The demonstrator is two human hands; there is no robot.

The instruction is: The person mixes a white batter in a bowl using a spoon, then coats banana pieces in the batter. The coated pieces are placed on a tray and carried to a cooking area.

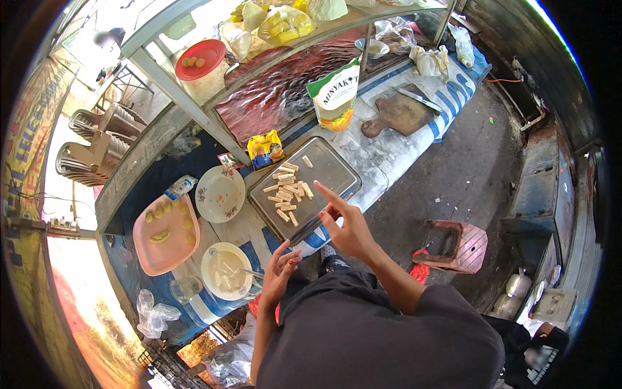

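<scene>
My right hand (347, 223) is raised over the near right edge of a metal tray (335, 167), index finger stretched out, thumb apart, holding nothing. Pale cut sticks of food (286, 189) lie in a loose pile on the tray's left half, and one (307, 161) lies apart. My left hand (281, 272) hangs empty with fingers spread, just off the tray's near corner. Left of it, a white bowl (206, 265) holds more sticks in pale liquid, with a spoon (253, 274) leaning on its rim. Beyond stand a floral plate (218, 187) and a pink tray (146, 243) with round dough-like pieces.
A glass (186, 290) stands by the bowl. Behind the metal tray are a yellow packet (265, 150) and a cooking oil pouch (335, 99). A knife (419, 99) lies on a wooden cutting board (393, 114). A pink stool (471, 247) stands on the floor; another person's arm (544, 329) shows at lower right.
</scene>
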